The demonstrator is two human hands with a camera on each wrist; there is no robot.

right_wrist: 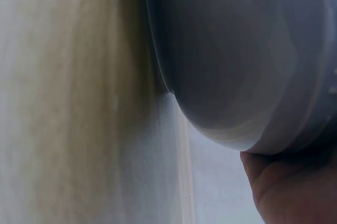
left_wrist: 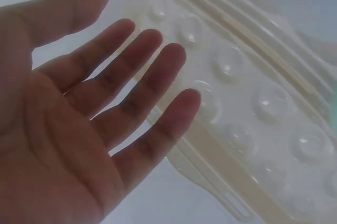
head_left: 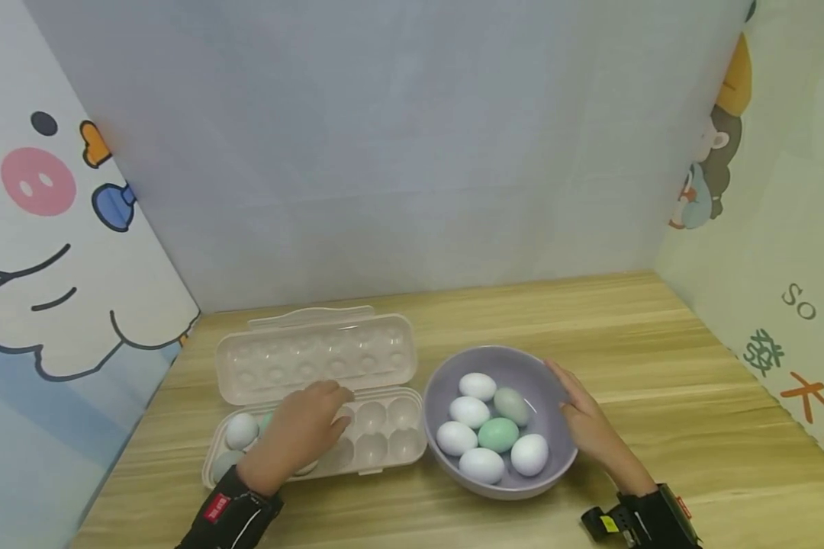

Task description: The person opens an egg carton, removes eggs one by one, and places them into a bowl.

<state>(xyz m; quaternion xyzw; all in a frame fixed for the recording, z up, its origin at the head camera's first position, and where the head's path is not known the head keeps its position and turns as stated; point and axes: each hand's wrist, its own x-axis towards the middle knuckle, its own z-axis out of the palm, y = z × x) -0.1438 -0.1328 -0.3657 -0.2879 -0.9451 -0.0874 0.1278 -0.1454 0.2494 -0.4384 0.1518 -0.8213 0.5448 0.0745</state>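
My left hand (head_left: 302, 431) reaches over the egg carton (head_left: 401, 457), its fingers extended and parted in the left wrist view with nothing in them. White (head_left: 242, 431) and bluish-grey (head_left: 228, 466) eggs sit in the carton's left end; the hand and wrist hide others in part. Cups toward the right end hold no eggs. A purple-grey bowl (head_left: 446, 372) stands beside the carton, with several white eggs (head_left: 481, 466), a mint-green egg (head_left: 498, 435) and a grey-green egg (head_left: 511, 406) inside. On its right rim my right hand (head_left: 593, 431) holds the bowl, thumb at the inner edge.
The carton's clear lid (head_left: 316, 354) lies folded back behind its base. Everything stands on a wood-grain table (head_left: 590, 320). A pale cloth backdrop (head_left: 412, 152) rises at the back, with printed panels at the left and right sides.
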